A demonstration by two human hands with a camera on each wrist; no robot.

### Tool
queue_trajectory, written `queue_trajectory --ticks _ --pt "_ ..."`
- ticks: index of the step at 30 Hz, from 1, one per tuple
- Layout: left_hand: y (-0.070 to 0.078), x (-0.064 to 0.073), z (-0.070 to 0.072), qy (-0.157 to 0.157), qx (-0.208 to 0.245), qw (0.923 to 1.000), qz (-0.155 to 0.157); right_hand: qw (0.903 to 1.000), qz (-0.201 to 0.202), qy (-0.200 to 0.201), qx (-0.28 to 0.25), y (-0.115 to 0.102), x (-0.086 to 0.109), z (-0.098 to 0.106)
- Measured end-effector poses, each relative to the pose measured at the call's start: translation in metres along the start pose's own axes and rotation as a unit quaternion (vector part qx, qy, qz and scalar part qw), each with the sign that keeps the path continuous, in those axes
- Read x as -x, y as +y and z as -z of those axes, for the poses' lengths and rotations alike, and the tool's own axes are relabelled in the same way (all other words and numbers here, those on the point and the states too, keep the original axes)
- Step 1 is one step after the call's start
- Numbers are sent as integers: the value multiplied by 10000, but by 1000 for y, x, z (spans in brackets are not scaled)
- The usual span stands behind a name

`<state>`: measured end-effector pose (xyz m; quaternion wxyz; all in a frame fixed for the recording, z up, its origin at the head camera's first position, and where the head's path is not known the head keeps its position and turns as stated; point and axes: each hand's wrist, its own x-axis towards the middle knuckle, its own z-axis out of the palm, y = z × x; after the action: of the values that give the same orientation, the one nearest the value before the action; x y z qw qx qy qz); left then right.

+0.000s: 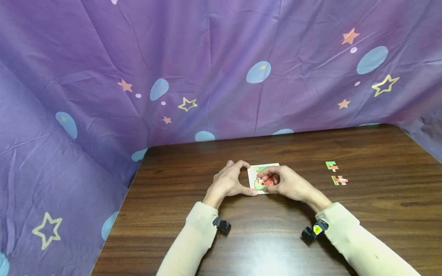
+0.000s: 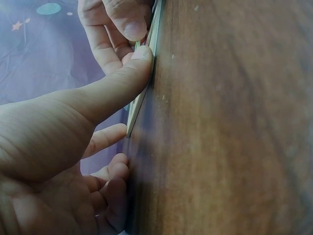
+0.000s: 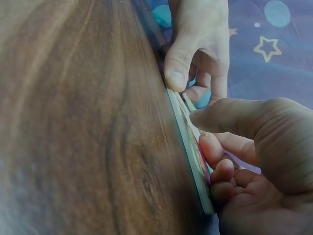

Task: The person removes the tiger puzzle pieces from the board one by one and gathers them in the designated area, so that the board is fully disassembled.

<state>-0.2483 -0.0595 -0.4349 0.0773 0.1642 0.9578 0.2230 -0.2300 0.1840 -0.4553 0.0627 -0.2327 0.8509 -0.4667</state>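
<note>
Brown wooden table (image 1: 390,195) carries everything, and its surface shines at the near side. I give the clock directions from the middle of the small picture board, as the head view shows it. Nearest are two pale sleeves (image 1: 190,237), one toward eight o'clock and one at four, each with a black wrist device (image 1: 224,227) beside its cuff.

At nine o'clock, the left hand (image 1: 226,182) grasps the picture board (image 1: 251,177) by its left side, with the thumb at the near corner and a finger at the far one. At three o'clock, the right hand (image 1: 291,183) bends over the board and pinches a thin green-edged piece (image 3: 188,102) just above it; the fingers hide most of this piece, so its shape I cannot tell well. The board lies on the table between the hands, white at the border, with green and red in its picture.

Farther out at three o'clock lie two loose jigsaw pieces (image 1: 340,180), near each other but apart. Behind, toward twelve, hangs a purple cloth (image 1: 221,50) with stars and blue ovals.
</note>
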Motion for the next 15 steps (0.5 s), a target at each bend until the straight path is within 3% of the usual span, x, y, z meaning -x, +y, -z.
queue_trajectory --ticks 10,15 --pt "3 -1 -2 -25 -45 10000 -84 9999 115 -96 77 4 4 5" --pt "2 -1 0 -25 -90 9999 -47 9996 93 -213 -148 4 1 7"
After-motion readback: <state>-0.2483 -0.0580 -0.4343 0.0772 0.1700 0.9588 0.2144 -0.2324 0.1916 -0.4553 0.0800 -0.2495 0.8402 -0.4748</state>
